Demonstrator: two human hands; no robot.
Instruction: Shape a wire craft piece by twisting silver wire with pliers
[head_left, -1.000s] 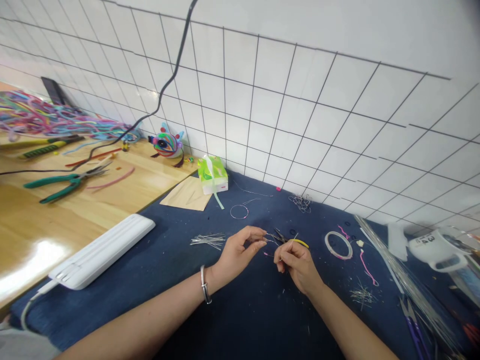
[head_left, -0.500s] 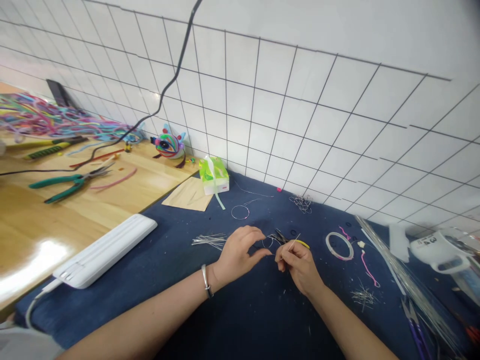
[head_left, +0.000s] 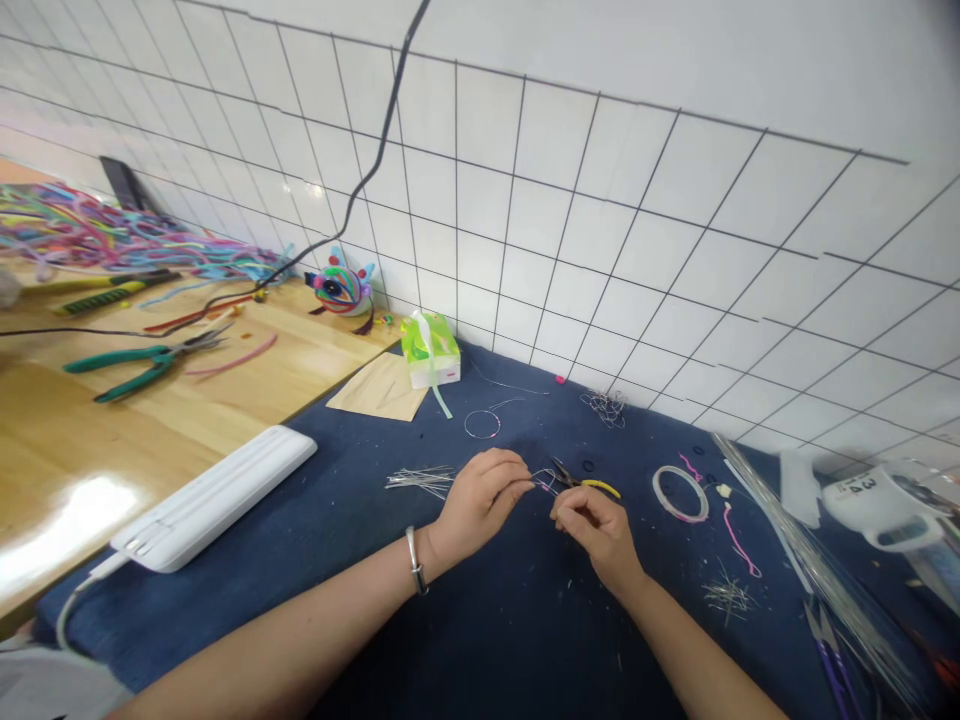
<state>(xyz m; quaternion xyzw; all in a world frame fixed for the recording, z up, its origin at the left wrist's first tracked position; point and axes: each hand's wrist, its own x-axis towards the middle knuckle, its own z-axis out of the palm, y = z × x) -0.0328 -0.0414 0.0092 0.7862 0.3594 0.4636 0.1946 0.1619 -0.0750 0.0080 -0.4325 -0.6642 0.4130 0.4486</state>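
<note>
Both my hands meet over a dark blue cloth (head_left: 315, 560). My left hand (head_left: 476, 500), a metal bangle on its wrist, pinches a thin silver wire loop (head_left: 541, 482) between thumb and forefinger. My right hand (head_left: 596, 530) is closed in a pinch on the same wire, just to the right. Small yellow-handled pliers (head_left: 592, 484) lie on the cloth right behind my fingers. A bundle of short silver wires (head_left: 418, 481) lies left of my left hand.
A white power strip (head_left: 214, 497) lies at the cloth's left edge. Green-handled pliers (head_left: 139, 360) and colourful cords (head_left: 112, 240) are on the wooden table. A green tissue box (head_left: 430, 350), a tape roll (head_left: 679, 493), long wires (head_left: 810, 560) and a white cup (head_left: 877, 500) surround me.
My hands stay together on the wire. The left fingers first pressed toward the right hand, then closed back on the loop. The view has shifted slightly.
</note>
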